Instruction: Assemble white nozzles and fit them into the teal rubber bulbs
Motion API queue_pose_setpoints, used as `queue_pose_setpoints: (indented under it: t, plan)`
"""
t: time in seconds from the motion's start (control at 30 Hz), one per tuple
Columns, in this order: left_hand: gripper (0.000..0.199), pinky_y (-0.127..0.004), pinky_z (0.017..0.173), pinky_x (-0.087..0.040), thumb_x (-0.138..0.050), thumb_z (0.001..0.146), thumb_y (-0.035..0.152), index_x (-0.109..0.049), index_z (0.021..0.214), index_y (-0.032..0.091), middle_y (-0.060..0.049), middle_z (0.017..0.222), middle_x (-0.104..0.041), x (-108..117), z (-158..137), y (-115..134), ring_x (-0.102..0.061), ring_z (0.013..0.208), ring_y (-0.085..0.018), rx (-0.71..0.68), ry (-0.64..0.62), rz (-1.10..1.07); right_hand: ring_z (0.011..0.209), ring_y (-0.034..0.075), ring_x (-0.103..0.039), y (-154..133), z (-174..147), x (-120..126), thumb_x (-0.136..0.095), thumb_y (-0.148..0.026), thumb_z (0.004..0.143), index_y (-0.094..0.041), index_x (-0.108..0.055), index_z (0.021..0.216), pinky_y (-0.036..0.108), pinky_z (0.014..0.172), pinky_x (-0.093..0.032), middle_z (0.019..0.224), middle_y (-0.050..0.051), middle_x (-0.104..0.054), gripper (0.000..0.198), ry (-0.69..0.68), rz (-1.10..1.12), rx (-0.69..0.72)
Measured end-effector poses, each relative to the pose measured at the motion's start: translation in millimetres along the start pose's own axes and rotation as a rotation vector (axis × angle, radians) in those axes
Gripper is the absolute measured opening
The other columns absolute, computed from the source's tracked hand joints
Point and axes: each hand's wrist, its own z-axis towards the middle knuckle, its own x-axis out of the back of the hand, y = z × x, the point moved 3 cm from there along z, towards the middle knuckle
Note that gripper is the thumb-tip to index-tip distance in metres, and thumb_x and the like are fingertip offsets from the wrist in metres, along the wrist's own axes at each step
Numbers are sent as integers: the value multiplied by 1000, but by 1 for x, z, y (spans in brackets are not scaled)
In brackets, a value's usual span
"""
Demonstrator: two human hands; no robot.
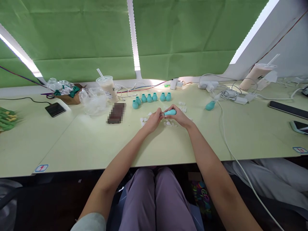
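Above the middle of the table, both my hands meet at a teal bulb-shaped piece (170,112) lying nearly level, with a clear tip on its left end. My left hand (154,121) is closed, its fingers pinching around that clear tip. From the right, my right hand (181,117) is closed around the teal body. Small white plastic pieces (168,123) are scattered on the table beneath and beside my hands. Behind them stand several teal bulbs (149,98) with open necks facing up. Another teal bulb (210,105) lies tilted farther right.
A dark blurred rectangle (116,113) lies left of my hands. Beyond it are a drink cup (108,88), a plastic bag (92,102) and a cardboard box (72,98). Tangled white cables (228,93) and another cup (255,76) are at the right. Another person's legs (274,179) show there.
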Motion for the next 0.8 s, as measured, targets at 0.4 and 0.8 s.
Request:
queue_pose_setpoints:
  t: [0.4,0.8]
  plan:
    - [21,-25,69,-42,-60,76,38,-53,87,22,-2,88,-67,16,9,-12,-61,79,-16,59,125,-56,104,29,-49,-20,1,-2,-70,-26,70,-26,-64,95,43,87,-35,106,6,-60,26,129,-1004,349]
    - [45,-29,71,-45,-34,89,47,-39,126,21,-7,102,-64,43,8,-6,-58,83,-16,101,249,-171,100,25,-56,-24,-26,98,-47,-42,81,-21,-49,111,34,82,-37,110,11,-61,37,1100,-657,149]
